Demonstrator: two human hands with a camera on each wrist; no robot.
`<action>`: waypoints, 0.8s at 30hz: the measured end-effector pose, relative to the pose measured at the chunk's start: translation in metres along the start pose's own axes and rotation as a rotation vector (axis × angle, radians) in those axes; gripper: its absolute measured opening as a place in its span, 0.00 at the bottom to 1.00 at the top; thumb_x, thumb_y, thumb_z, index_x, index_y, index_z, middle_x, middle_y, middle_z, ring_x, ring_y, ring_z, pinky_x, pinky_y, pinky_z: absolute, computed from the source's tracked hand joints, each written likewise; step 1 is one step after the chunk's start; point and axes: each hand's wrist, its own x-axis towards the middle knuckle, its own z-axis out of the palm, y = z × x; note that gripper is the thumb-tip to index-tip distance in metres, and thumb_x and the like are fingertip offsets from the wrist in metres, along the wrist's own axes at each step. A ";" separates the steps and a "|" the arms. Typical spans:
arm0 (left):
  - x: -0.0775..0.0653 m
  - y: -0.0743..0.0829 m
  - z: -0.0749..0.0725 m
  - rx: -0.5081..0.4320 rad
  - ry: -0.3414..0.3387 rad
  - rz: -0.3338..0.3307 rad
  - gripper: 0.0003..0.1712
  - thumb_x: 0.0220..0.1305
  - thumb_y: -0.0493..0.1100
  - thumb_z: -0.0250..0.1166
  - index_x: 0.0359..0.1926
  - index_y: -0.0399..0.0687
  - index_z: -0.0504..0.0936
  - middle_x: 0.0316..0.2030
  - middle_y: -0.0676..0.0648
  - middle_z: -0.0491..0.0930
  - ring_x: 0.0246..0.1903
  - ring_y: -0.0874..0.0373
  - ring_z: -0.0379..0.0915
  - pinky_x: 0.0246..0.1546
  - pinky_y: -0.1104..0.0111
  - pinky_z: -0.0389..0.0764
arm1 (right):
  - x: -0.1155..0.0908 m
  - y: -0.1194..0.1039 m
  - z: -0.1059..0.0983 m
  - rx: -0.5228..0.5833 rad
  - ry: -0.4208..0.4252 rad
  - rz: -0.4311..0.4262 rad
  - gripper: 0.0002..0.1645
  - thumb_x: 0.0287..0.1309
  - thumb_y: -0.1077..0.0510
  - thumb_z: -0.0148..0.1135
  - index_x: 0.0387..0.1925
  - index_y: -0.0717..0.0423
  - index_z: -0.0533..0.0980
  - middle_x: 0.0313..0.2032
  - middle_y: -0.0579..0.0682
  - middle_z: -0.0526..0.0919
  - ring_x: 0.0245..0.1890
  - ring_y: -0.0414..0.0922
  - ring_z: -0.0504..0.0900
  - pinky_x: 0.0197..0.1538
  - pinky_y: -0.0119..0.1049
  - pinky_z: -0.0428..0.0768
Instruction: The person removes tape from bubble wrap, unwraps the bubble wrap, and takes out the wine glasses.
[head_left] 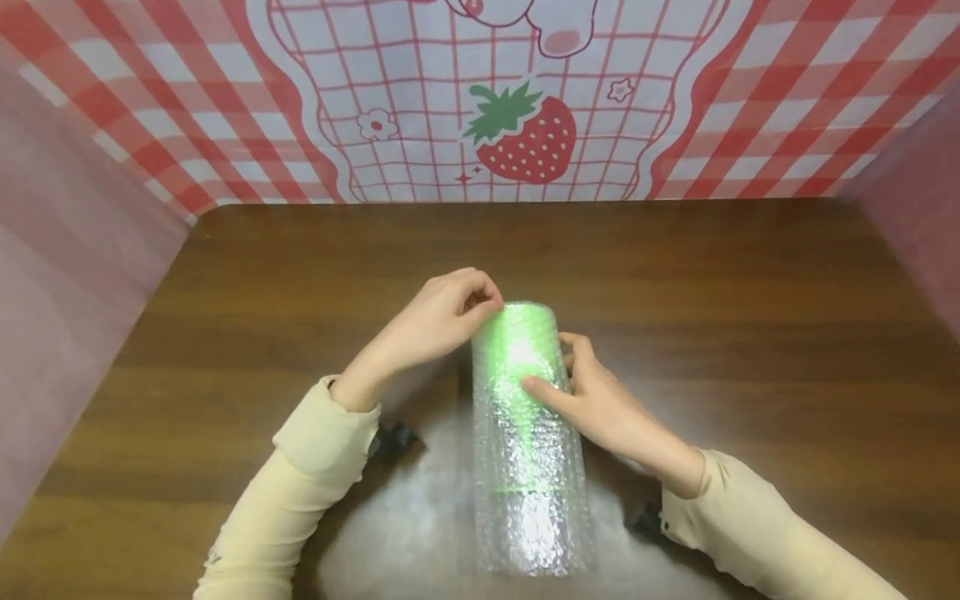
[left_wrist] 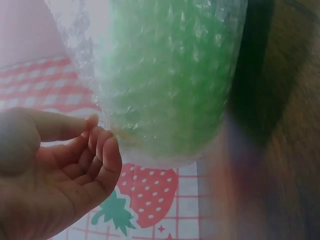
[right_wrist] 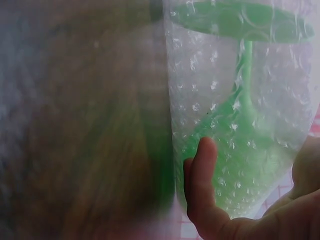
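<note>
A green stemmed goblet (right_wrist: 244,75) shows through a clear roll of bubble wrap (head_left: 534,533), its bowl at the far end and its round foot toward the near end. My left hand (head_left: 442,312) pinches the wrap's edge at the far left corner, thumb against fingertips. Around the right side of the bundle curls my right hand (head_left: 603,404), with the thumb on top and the fingers along the far side. In the right wrist view, a finger (right_wrist: 202,175) presses against the wrap near the bowl.
Below the bundle is a dark brown wooden table (head_left: 750,283). A red-and-white checked cloth (head_left: 420,100) with a strawberry print hangs behind its far edge. Black wrist devices (head_left: 393,439) show at both sleeves.
</note>
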 end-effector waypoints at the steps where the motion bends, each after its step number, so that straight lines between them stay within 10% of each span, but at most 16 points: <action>1: 0.000 0.003 0.000 0.018 -0.004 0.011 0.03 0.56 0.42 0.54 0.30 0.50 0.74 0.28 0.55 0.71 0.27 0.65 0.66 0.28 0.74 0.71 | -0.001 -0.001 -0.001 -0.001 0.004 -0.003 0.49 0.45 0.33 0.51 0.60 0.56 0.45 0.40 0.54 0.70 0.33 0.44 0.73 0.31 0.34 0.72; 24: 0.007 0.033 0.016 0.501 -0.002 0.130 0.02 0.45 0.37 0.55 0.21 0.44 0.73 0.22 0.52 0.67 0.23 0.62 0.63 0.22 0.76 0.68 | -0.004 -0.001 0.001 -0.019 0.026 -0.029 0.47 0.47 0.35 0.51 0.58 0.58 0.46 0.44 0.55 0.70 0.35 0.44 0.73 0.35 0.34 0.73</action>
